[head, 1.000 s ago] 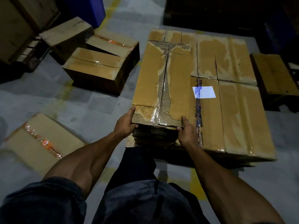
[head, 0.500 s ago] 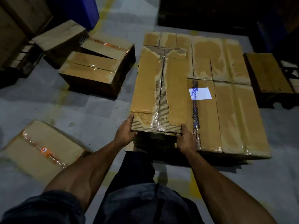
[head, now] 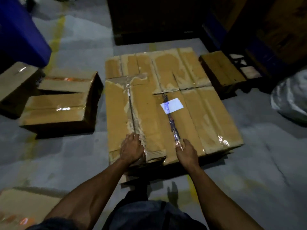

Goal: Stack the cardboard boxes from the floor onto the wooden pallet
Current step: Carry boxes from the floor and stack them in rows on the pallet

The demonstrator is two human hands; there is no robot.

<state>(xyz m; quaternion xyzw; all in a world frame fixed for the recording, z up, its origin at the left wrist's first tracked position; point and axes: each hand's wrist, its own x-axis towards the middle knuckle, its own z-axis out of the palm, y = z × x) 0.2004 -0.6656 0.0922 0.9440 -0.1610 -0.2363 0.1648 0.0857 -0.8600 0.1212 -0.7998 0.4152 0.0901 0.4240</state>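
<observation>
Cardboard box (head: 132,117) with a torn, taped top lies flat at the left of the packed layer on the wooden pallet (head: 131,179), flush against the box with a white label (head: 172,106) at its 3 o'clock. Left hand (head: 131,149) rests palm-down on the torn box's near end, fingers loosely spread and flat on the tape, not gripping. Right hand (head: 186,151) lies flat on the labelled neighbour's near edge, fingers together pointing to 12 o'clock; neither hand pinches anything. More boxes fill the pallet toward 12 and 2 o'clock. On the grey floor (head: 69,156), two boxes (head: 54,110) sit at 9 o'clock, one (head: 20,208) at 7 o'clock, and a lone box (head: 221,68) stands at 2 o'clock. A blue bin (head: 18,30) stands at 10 o'clock.
</observation>
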